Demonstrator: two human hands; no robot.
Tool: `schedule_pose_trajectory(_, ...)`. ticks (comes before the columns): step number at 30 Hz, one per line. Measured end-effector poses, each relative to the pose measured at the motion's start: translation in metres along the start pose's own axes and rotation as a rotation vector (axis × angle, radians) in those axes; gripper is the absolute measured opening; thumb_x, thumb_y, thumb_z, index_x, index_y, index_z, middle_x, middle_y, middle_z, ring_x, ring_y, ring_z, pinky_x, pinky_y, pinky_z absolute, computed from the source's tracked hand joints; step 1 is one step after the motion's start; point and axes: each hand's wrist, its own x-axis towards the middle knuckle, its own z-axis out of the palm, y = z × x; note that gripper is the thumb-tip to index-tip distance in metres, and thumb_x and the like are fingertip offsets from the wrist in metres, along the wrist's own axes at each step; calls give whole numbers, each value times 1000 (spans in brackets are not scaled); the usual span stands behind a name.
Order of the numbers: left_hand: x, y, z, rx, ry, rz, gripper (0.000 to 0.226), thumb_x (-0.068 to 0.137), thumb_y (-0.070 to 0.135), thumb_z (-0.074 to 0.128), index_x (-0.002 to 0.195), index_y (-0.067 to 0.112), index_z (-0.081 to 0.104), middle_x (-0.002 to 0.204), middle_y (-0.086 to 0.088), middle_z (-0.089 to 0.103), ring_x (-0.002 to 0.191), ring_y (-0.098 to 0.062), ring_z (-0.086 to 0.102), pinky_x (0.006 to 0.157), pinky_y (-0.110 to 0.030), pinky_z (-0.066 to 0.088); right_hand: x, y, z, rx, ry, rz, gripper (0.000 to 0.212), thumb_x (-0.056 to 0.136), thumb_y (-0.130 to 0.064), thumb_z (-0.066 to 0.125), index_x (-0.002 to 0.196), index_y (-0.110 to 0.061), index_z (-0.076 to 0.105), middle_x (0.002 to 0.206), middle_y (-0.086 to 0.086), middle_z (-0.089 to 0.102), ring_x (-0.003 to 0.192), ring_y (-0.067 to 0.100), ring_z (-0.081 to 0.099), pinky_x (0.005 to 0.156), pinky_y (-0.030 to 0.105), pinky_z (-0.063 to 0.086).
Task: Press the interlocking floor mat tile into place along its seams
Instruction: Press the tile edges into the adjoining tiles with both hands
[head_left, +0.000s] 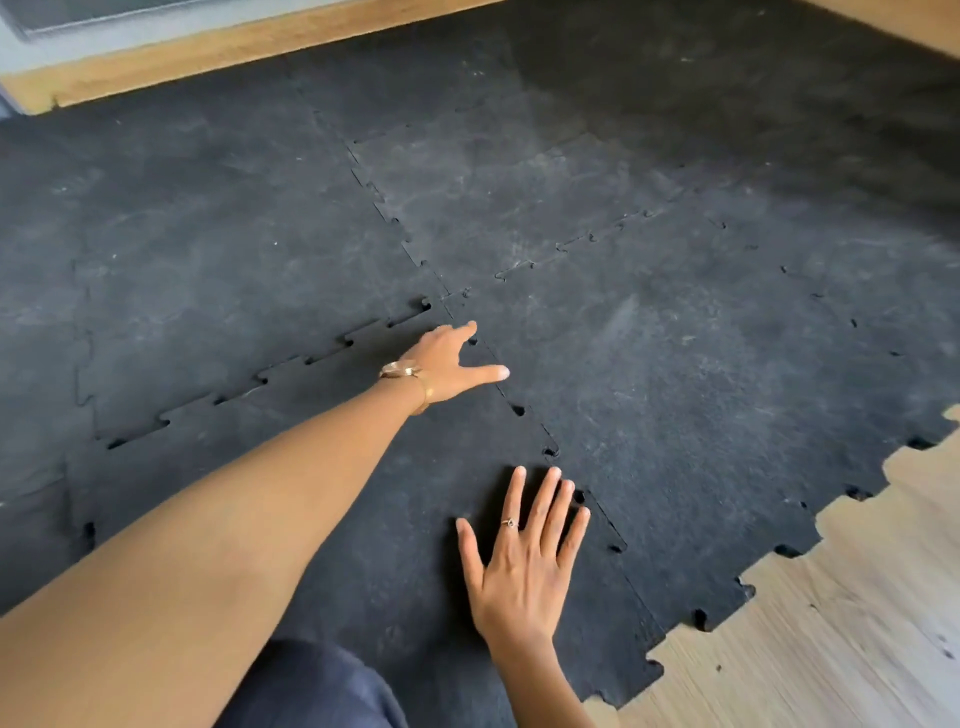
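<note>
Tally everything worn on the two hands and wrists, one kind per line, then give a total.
Ring: 1, on a finger of the right hand, at
Bracelet or watch: 1, gold-coloured, on the left wrist at, just behind the left hand
Total: 2

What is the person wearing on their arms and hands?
Both arms are bare, with no sleeves in view. The left hand has a gold bracelet or watch at the wrist. The right hand wears one small gold ring on a finger. No gloves.
</note>
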Motion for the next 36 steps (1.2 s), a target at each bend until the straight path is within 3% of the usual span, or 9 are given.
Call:
schedule_pose_trajectory(4, 10, 22, 23, 463, 102, 130, 80, 79, 67, 56, 147, 34, 30, 148, -5, 38, 139, -35, 29, 92, -47, 43, 3, 0, 1, -17, -4, -2, 82, 92, -66, 30, 152, -11, 25, 158, 24, 20, 147, 39, 17, 117, 57, 12)
schedule_pose_trajectory(8, 17, 22, 19, 542, 78, 227, 61, 91, 50, 52, 146, 35, 33, 138, -2, 51, 130, -33, 43, 85, -45, 45, 8, 4, 4, -19, 6, -25, 80, 92, -66, 30, 152, -14, 26, 158, 23, 21, 146, 39, 20, 117, 56, 10)
schedule_pose_trajectory(13, 22, 22, 13, 557, 138, 275, 84, 85, 52, 61, 151, 36, 12, 145, 1, 42, 105, -37, 61, 80, -45, 48, 37, 1, 2, 17, 7, -77, 71, 96, -62, 26, 154, -23, 15, 161, 19, 10, 149, 38, 9, 117, 57, 5)
schedule_pose_trajectory(17, 35, 23, 16, 506, 182, 237, 97, 76, 52, 71, 150, 40, 10, 138, 4, 48, 99, -36, 63, 72, -39, 44, 42, 2, 12, 34, 42, -84, 71, 96, -61, 25, 155, -23, 14, 162, 17, 8, 149, 38, 5, 117, 59, 8)
schedule_pose_trajectory(21, 35, 31, 17, 394, 108, 153, 94, 74, 43, 76, 149, 36, 21, 143, 1, 42, 119, -31, 53, 83, -42, 43, 44, 3, 11, 0, 35, -84, 71, 96, -61, 25, 155, -22, 13, 162, 18, 7, 149, 38, 2, 118, 58, 6)
schedule_pose_trajectory(24, 9, 32, 26, 419, 59, 161, 69, 91, 34, 60, 150, 25, 24, 153, -7, 26, 136, -32, 35, 93, -50, 43, 39, -1, -1, -1, -28, -74, 72, 96, -62, 22, 155, -22, 10, 162, 17, 1, 149, 38, -3, 117, 58, 1)
schedule_pose_trajectory(29, -25, 23, 43, 632, -270, 314, 65, 100, 45, 29, 154, 17, 4, 161, -12, -14, 148, -28, -14, 119, -43, 6, 40, 13, -15, 26, -114, -138, 84, 93, -67, 17, 153, -14, -7, 160, 13, -15, 149, 32, -14, 121, 47, -11)
schedule_pose_trajectory(33, -45, 17, 72, 505, -177, 313, 65, 102, 38, 30, 153, 15, -2, 162, -9, -10, 147, -29, -16, 120, -42, -4, 5, 49, -20, 42, 7, -61, 84, 94, -62, 29, 152, -4, 13, 161, 13, 10, 150, 28, 10, 121, 45, 3)
schedule_pose_trajectory(36, -58, 13, 93, 394, 7, 296, 62, 102, 38, 26, 154, 16, 0, 162, -9, -7, 148, -25, -12, 119, -42, -7, -22, 59, -14, 30, 47, 47, 81, 95, -60, 28, 151, -2, 20, 160, 15, 17, 149, 27, 12, 120, 46, 8)
